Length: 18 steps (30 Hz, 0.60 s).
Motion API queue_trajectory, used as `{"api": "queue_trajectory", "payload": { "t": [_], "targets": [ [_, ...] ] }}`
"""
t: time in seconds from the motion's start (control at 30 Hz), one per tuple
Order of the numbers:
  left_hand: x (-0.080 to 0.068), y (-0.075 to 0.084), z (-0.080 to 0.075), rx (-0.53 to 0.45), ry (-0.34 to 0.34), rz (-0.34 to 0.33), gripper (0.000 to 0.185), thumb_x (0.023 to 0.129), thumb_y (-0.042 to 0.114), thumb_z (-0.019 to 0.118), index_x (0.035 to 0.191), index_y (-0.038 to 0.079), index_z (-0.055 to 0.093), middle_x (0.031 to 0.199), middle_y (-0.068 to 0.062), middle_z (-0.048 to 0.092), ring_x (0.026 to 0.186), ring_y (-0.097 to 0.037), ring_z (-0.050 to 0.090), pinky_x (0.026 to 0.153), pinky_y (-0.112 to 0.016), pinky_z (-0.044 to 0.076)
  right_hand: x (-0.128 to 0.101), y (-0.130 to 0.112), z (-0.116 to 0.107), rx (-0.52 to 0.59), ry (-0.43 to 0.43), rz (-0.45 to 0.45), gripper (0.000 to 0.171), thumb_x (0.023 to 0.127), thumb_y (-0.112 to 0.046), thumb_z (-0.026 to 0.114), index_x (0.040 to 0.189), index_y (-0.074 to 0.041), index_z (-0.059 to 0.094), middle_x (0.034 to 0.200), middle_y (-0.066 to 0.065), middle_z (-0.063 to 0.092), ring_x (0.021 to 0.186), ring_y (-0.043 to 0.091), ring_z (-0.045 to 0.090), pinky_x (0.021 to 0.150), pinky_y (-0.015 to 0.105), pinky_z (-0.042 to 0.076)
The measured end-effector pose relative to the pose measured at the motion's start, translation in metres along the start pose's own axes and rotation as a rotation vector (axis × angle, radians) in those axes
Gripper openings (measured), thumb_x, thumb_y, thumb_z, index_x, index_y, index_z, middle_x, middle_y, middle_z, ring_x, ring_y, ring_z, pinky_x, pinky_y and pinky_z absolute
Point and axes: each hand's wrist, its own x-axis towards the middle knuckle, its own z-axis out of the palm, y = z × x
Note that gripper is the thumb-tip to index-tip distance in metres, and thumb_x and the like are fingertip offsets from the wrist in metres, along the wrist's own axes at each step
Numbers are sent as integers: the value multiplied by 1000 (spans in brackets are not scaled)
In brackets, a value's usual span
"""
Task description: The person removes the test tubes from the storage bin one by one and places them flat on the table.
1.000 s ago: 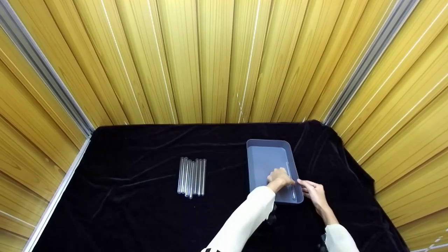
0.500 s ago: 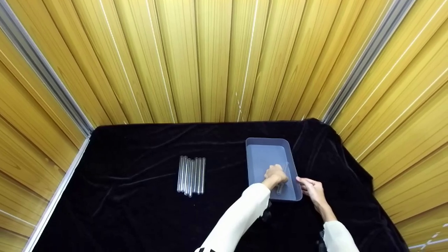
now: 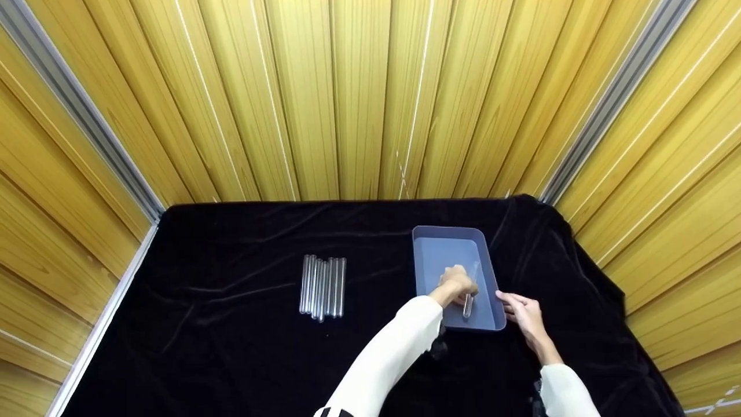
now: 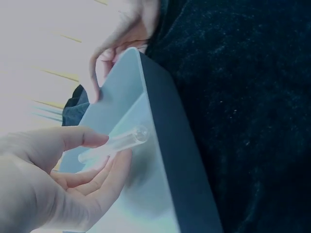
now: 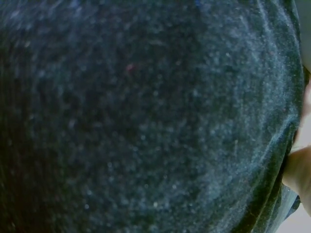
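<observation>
Left hand (image 3: 457, 284) holds one clear glass tube (image 3: 468, 305) between thumb and curled fingers, inside the grey-blue tray (image 3: 446, 243). In the left wrist view the tube (image 4: 114, 144) lies across the fingertips (image 4: 92, 140), its rounded end pointing toward the tray's wall (image 4: 163, 126). The tube's near end shows past the hand, low over the tray floor; contact with the floor cannot be told. Right hand (image 3: 521, 313) rests against the tray's right near edge, fingers bent over the rim. Tray sits right of centre on the black cloth (image 3: 243, 347). A row of further glass tubes (image 3: 322, 286) lies side by side on the cloth, well apart to the left
</observation>
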Motion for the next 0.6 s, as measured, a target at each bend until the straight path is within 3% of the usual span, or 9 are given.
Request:
{"api": "queue_trajectory", "payload": {
  "t": [0.23, 0.37, 0.6],
  "targets": [
    [-4, 1, -22, -131, -28, 4, 20, 79, 0, 78, 77, 5, 59, 73, -12, 73, 72, -25, 77, 68, -36, 67, -1, -1, -1, -12, -8, 4, 34, 97, -25, 69, 117, 2, 72, 84, -8, 76, 75, 0, 71, 71, 16, 61],
    [-7, 0, -33, -149, -34, 17, 19, 79, 1, 77, 80, 5, 59, 69, -11, 72, 76, -27, 78, 71, -37, 67, 0, -1, 0, -14, 0, 3, 29, 96, -25, 69, 113, -1, 74, 80, -10, 75, 74, 0, 71, 70, 16, 61],
    [-13, -5, -55, -147, -50, 32, 20, 81, 3, 79, 84, 4, 59, 77, -14, 76, 78, -28, 79, 66, -34, 66, -1, 0, 0, -34, -6, -4, 40, 97, -27, 68, 122, 5, 69, 83, -11, 75, 75, -1, 71, 71, 15, 61]
  ]
}}
